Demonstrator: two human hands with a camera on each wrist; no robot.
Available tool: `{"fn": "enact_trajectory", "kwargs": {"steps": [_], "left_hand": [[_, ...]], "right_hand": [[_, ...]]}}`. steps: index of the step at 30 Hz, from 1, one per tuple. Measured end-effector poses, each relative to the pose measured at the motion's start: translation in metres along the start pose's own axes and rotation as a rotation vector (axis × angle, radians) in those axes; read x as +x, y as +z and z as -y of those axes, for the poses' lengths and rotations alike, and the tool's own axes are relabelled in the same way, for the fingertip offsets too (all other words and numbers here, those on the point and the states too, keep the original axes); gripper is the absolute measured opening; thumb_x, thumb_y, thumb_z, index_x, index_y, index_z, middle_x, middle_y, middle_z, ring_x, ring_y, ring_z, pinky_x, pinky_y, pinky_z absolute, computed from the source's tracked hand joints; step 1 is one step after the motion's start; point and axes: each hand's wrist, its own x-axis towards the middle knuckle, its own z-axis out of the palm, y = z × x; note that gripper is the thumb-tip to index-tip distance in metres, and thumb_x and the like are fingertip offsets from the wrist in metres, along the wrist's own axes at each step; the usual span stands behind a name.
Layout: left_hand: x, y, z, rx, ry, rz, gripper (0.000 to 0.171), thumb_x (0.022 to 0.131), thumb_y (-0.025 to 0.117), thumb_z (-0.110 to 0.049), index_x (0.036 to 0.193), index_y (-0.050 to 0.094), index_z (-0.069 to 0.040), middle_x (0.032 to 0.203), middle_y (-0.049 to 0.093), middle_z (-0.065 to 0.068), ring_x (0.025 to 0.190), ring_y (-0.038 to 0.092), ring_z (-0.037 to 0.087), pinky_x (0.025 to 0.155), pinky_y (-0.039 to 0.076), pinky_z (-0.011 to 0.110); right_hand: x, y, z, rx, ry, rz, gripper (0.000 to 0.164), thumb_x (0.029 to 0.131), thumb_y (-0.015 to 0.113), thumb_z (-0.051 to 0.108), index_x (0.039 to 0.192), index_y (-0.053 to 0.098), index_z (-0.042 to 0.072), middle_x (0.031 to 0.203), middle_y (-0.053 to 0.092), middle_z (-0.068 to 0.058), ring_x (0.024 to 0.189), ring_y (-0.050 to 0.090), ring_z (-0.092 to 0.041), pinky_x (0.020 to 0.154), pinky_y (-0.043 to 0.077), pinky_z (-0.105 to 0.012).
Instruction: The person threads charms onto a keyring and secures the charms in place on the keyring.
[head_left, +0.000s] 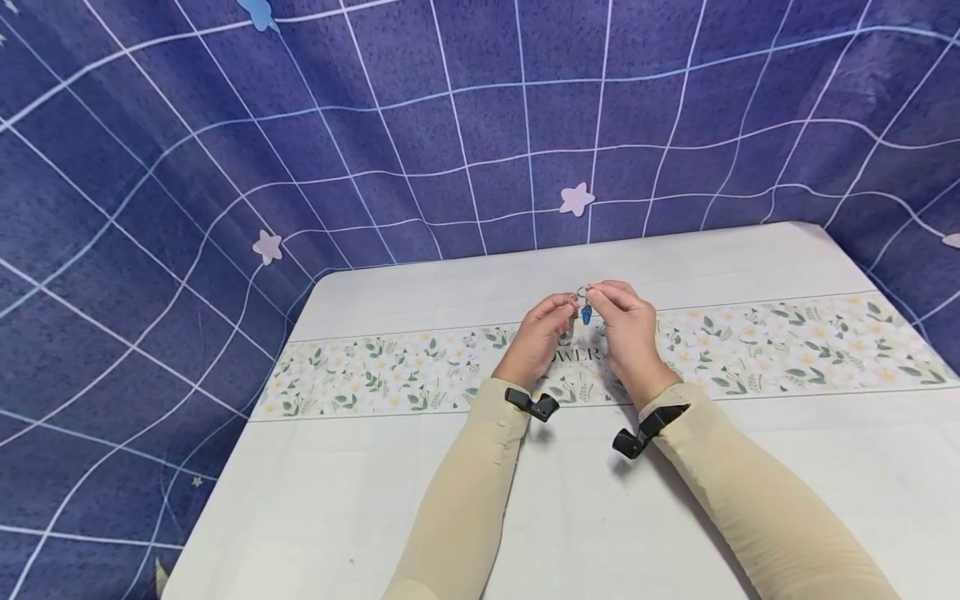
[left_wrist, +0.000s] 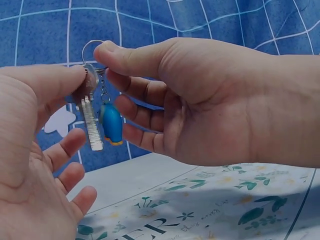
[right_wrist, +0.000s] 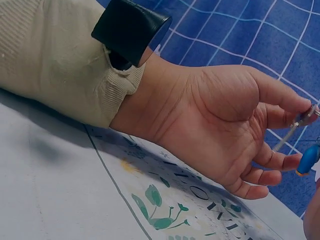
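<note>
A metal key (left_wrist: pixel 91 125) and a blue figure-shaped charm (left_wrist: pixel 113 122) hang from a thin split ring (left_wrist: pixel 85 49). In the head view, both hands hold them close together over the patterned strip, the charm (head_left: pixel 587 315) dangling between. My left hand (head_left: pixel 536 337) pinches the key by its head, with the other fingers loosely bent below. Thumb and forefinger of my right hand (head_left: pixel 632 333) grip the ring, as the left wrist view shows. In the right wrist view the left hand (right_wrist: pixel 220 115) holds the key, while the charm (right_wrist: pixel 308 160) is partly cut off.
Beneath the hands lies a white table cover (head_left: pixel 322 483) with a floral band (head_left: pixel 420 371) and printed lettering. A blue curtain (head_left: pixel 480 125) with a grid and stars hangs along the back and sides. Each wrist wears a black camera mount (head_left: pixel 534 406).
</note>
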Motion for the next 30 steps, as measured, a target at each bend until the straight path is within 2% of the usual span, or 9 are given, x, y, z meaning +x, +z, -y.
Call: {"fn": "enact_trajectory", "kwargs": {"steps": [3,9,13,21,30], "left_hand": [[0.0001,0.0,-0.0003,-0.032,-0.005,0.008,0.031,0.103,0.049,-0.004,0.087,0.067,-0.024,0.109,0.058,-0.002,0.098,0.052,0.01,0.091,0.036,0.036],[0.0004,0.0006,-0.0016,-0.073,-0.049,0.004,0.033,0.102,0.048,-0.002,0.086,0.068,-0.023,0.108,0.06,-0.008,0.099,0.052,0.01,0.098,0.034,0.042],[0.0014,0.0001,-0.0009,-0.095,-0.068,0.014,0.033,0.101,0.047,-0.001,0.087,0.069,-0.021,0.107,0.061,-0.008,0.099,0.053,0.009,0.101,0.034,0.043],[-0.0004,-0.0027,-0.0012,-0.087,-0.096,0.061,0.038,0.103,0.043,-0.003,0.081,0.067,-0.023,0.113,0.057,-0.008,0.103,0.053,0.009,0.09,0.04,0.03],[-0.002,-0.004,-0.002,-0.109,-0.086,0.068,0.039,0.101,0.043,-0.001,0.081,0.07,-0.023,0.109,0.059,-0.009,0.101,0.052,0.008,0.093,0.038,0.033]], "right_hand": [[-0.0004,-0.0005,-0.0008,0.009,-0.004,0.008,0.023,0.094,0.072,0.006,0.108,0.071,-0.012,0.099,0.062,0.002,0.102,0.057,-0.015,0.091,0.046,-0.025],[0.0009,-0.0005,-0.0027,0.036,-0.011,0.0,0.017,0.093,0.072,0.003,0.104,0.074,-0.01,0.098,0.062,0.001,0.101,0.057,-0.015,0.088,0.049,-0.022],[0.0019,-0.0005,-0.0036,0.036,-0.009,0.002,0.017,0.092,0.072,0.002,0.104,0.074,-0.01,0.098,0.062,0.001,0.102,0.057,-0.015,0.086,0.049,-0.021],[0.0015,0.0001,-0.0039,0.003,-0.026,0.034,0.027,0.093,0.072,0.003,0.107,0.067,-0.018,0.098,0.061,0.001,0.102,0.056,-0.015,0.086,0.05,-0.02],[0.0015,-0.0009,-0.0048,-0.035,-0.011,0.081,0.028,0.095,0.07,0.006,0.11,0.067,-0.018,0.1,0.061,0.002,0.103,0.057,-0.014,0.092,0.05,-0.022]]}}
